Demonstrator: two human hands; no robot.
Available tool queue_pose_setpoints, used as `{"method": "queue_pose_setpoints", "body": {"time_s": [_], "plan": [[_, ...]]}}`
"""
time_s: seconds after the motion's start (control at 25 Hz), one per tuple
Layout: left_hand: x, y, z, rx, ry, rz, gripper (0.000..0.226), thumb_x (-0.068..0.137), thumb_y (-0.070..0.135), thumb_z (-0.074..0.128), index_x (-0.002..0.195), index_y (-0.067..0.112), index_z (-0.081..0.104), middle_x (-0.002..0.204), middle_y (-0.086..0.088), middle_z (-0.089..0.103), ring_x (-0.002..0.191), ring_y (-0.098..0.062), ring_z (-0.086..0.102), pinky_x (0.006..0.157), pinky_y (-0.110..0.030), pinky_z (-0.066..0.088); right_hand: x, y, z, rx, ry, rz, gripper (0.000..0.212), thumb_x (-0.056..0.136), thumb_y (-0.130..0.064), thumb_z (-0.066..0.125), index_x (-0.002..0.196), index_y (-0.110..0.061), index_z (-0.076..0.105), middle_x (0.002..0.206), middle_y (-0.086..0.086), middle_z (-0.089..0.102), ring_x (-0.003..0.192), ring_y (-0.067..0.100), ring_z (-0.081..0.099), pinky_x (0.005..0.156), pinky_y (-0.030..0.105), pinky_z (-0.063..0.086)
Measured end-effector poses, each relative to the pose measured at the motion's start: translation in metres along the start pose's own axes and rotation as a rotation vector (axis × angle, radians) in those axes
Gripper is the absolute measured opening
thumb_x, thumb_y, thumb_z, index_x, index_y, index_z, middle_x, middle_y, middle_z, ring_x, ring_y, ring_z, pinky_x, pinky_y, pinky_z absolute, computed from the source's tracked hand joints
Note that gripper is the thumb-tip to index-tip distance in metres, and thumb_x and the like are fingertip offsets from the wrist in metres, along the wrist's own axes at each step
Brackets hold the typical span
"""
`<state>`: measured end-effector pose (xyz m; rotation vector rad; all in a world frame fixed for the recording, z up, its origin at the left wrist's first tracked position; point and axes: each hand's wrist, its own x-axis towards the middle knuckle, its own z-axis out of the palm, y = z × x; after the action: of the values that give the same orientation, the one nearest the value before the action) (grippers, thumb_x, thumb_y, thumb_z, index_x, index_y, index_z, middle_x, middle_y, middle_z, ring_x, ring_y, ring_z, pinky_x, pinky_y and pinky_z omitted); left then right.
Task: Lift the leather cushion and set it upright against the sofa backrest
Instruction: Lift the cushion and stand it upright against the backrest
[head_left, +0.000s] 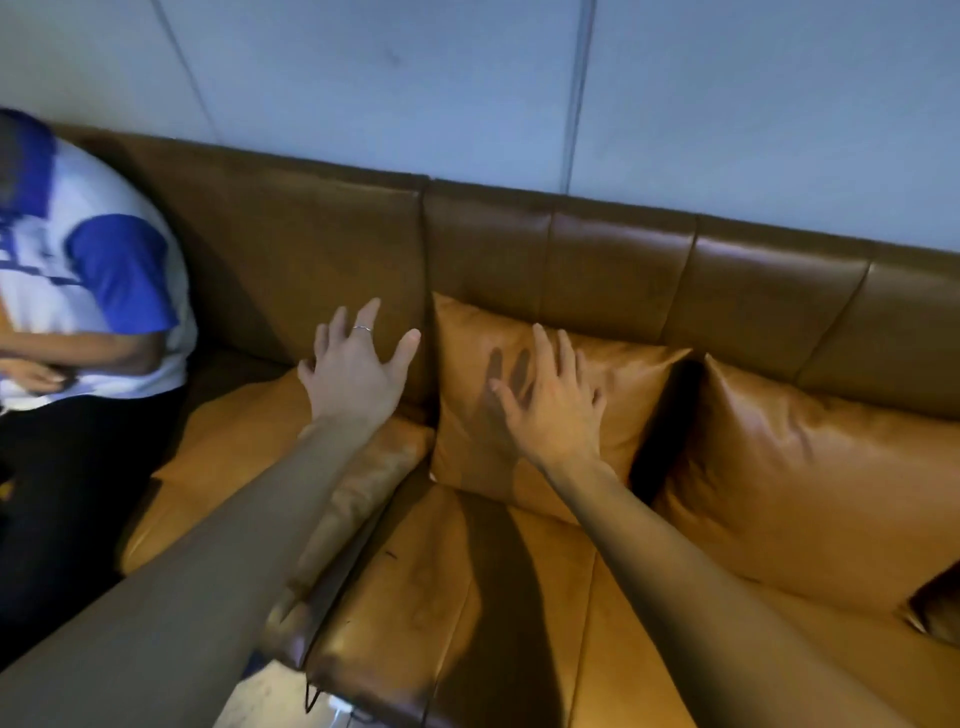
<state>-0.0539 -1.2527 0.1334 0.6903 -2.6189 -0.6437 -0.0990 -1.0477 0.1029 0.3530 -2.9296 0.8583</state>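
Observation:
A tan leather cushion (639, 384) stands upright against the brown sofa backrest (613, 265), near the seam between two sofa sections. My right hand (556, 400) hovers in front of its face with fingers spread, holding nothing; its shadow falls on the leather. My left hand (356, 371), wearing a thin ring, is open with fingers spread in front of the left backrest section, above another tan cushion (228, 457) that lies flat on the left seat.
A second upright tan cushion (810, 478) leans on the backrest at the right. A seated person in a white and blue shirt (88, 291) occupies the sofa's far left. The seat (467, 597) runs toward me; a pale wall (467, 93) rises behind.

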Motion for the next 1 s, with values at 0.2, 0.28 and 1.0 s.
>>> {"method": "queue_pose_setpoints", "body": {"time_s": [0.2, 0.28, 1.0], "plan": [[-0.021, -0.061, -0.063, 0.087, 0.095, -0.179, 0.072, 0.096, 0.067, 0.043, 0.157, 0.033, 0.029, 0.167, -0.015, 0.024, 0.153, -0.04, 0.019, 0.115, -0.072, 0.02, -0.025, -0.069, 0.013, 0.021, -0.116, -0.119, 0.087, 0.092, -0.071, 0.042, 0.159, -0.035, 0.0, 0.17, 0.004, -0.001, 0.154, 0.034, 0.001, 0.116, 0.067, 0.013], [-0.021, -0.088, -0.078, 0.092, 0.125, -0.232, 0.072, 0.095, 0.067, 0.044, 0.157, 0.032, 0.029, 0.167, -0.015, 0.024, 0.152, -0.039, 0.019, 0.114, -0.072, 0.021, -0.029, -0.093, 0.025, 0.024, -0.154, -0.14, 0.089, 0.091, -0.072, 0.042, 0.159, -0.035, -0.001, 0.17, 0.005, -0.001, 0.153, 0.035, 0.002, 0.115, 0.068, 0.014], [0.137, -0.329, 0.065, 0.126, -0.325, -0.432, 0.084, 0.09, 0.075, 0.045, 0.159, 0.033, 0.022, 0.169, -0.009, 0.019, 0.154, -0.038, 0.014, 0.117, -0.071, 0.013, 0.046, -0.134, 0.322, 0.255, -0.437, 0.746, 0.105, 0.082, -0.075, 0.057, 0.158, -0.031, 0.0, 0.166, 0.017, 0.008, 0.144, 0.05, 0.023, 0.108, 0.062, 0.036]]}}
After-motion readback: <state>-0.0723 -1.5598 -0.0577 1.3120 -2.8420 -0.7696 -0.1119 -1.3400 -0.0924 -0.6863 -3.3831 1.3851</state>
